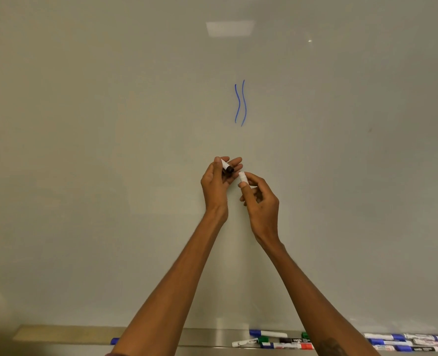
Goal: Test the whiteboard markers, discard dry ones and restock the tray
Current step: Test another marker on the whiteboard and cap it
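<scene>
I face a whiteboard (135, 124) with two wavy blue test lines (240, 104) drawn at its upper middle. Below the lines, my left hand (216, 183) pinches a white marker (226, 167) whose black end points right. My right hand (260, 199) grips a small white piece (242, 177), apparently the cap or the other part of the marker, a little apart from the black end. The metal tray (66, 334) runs along the board's bottom edge, holding several markers (284, 343) with blue, green, black and red parts.
More markers (402, 341) lie bunched at the tray's right end, and one blue cap end (115, 340) shows beside my left forearm. A ceiling light reflection (230, 29) glares on the board's top.
</scene>
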